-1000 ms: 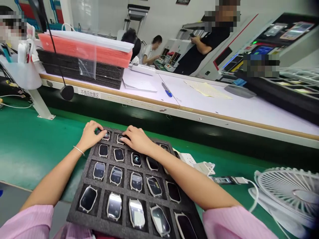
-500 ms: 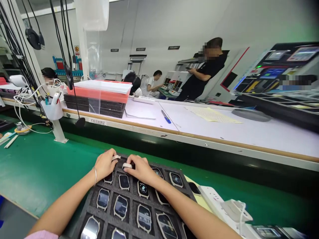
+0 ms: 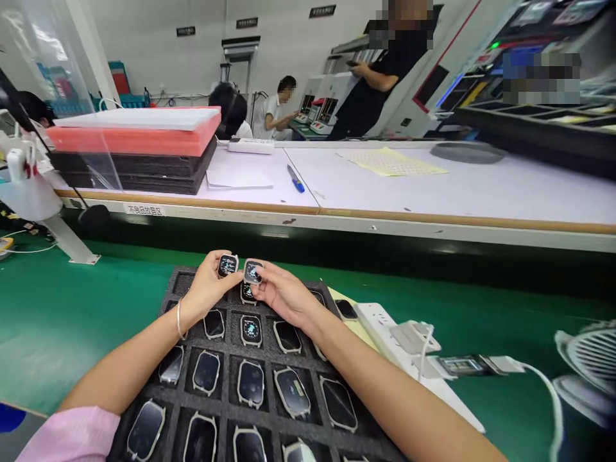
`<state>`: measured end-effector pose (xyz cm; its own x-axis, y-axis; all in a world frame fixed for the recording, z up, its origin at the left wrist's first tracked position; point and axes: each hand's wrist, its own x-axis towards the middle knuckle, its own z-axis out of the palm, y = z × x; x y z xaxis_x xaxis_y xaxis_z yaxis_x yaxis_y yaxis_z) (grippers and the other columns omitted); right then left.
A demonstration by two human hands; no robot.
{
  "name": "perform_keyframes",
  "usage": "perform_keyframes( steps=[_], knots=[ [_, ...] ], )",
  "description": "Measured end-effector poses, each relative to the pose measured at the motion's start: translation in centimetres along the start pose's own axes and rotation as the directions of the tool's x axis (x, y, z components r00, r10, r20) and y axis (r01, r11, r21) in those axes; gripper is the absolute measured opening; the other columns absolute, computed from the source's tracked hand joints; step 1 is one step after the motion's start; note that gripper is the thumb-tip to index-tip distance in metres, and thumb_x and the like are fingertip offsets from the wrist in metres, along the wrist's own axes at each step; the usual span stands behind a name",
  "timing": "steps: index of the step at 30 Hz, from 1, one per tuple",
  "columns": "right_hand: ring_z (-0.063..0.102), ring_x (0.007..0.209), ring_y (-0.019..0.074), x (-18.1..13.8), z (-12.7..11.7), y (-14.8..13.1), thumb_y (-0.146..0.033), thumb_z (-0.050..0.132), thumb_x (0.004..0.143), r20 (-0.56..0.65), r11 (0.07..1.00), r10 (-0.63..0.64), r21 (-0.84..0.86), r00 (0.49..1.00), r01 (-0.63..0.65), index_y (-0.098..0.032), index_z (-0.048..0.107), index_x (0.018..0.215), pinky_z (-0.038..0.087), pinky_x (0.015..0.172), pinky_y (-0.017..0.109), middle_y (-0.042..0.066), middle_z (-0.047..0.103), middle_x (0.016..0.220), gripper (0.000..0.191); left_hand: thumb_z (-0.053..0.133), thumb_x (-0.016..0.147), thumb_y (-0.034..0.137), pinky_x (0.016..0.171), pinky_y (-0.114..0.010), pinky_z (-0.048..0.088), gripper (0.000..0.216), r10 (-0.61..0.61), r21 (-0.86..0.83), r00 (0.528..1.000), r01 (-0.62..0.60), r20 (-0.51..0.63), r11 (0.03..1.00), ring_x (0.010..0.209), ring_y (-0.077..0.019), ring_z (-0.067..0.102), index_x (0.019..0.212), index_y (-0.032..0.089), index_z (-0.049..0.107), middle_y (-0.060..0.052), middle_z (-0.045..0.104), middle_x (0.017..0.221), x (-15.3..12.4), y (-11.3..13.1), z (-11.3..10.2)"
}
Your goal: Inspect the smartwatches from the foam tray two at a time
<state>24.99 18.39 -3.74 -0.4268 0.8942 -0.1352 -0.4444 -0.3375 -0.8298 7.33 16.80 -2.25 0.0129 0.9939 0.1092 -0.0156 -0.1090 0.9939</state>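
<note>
My left hand (image 3: pixel 212 282) is closed on a smartwatch body (image 3: pixel 228 265) with a lit screen and no strap. Beside it, my right hand (image 3: pixel 283 292) pinches a second smartwatch (image 3: pixel 253 271), its screen lit too. Both are held side by side above the far end of a black foam tray (image 3: pixel 226 350). Strapless smartwatches lie in the tray's square pockets; one watch (image 3: pixel 251 330) shows a lit face, while several others, such as this dark watch (image 3: pixel 206 372), look off. My right forearm hides part of the tray's right side.
A white power strip (image 3: pixel 380 321) with plugged-in chargers lies right of the tray on the green bench (image 3: pixel 120 308). Behind runs a white shelf (image 3: pixel 366 192) with stacked foam sheets (image 3: pixel 135 144), papers and a blue pen (image 3: pixel 295 179). A person in black (image 3: pixel 370 83) stands beyond it.
Both hands have lifted the watches out at the tray's far end and turned them so their lit screens face me. The camera view has tilted down and shifted right.
</note>
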Motion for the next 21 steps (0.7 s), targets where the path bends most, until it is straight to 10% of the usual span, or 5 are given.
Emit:
perform_keyframes(
  steps=[21],
  knots=[
    [0.066, 0.076, 0.0153, -1.3, 0.1, -0.5, -0.039, 0.088, 0.08, 0.225, 0.998, -0.036, -0.045, 0.974, 0.047, -0.021, 0.07, 0.121, 0.056, 0.074, 0.027, 0.003, 0.069, 0.091, 0.048, 0.062, 0.08, 0.027, 0.066, -0.026, 0.048, 0.047, 0.14, 0.411, 0.989, -0.106, -0.053, 0.905, 0.076, -0.0156, 0.059, 0.126, 0.019, 0.058, -0.004, 0.065, 0.098, -1.6, 0.1, -0.8]
  ],
)
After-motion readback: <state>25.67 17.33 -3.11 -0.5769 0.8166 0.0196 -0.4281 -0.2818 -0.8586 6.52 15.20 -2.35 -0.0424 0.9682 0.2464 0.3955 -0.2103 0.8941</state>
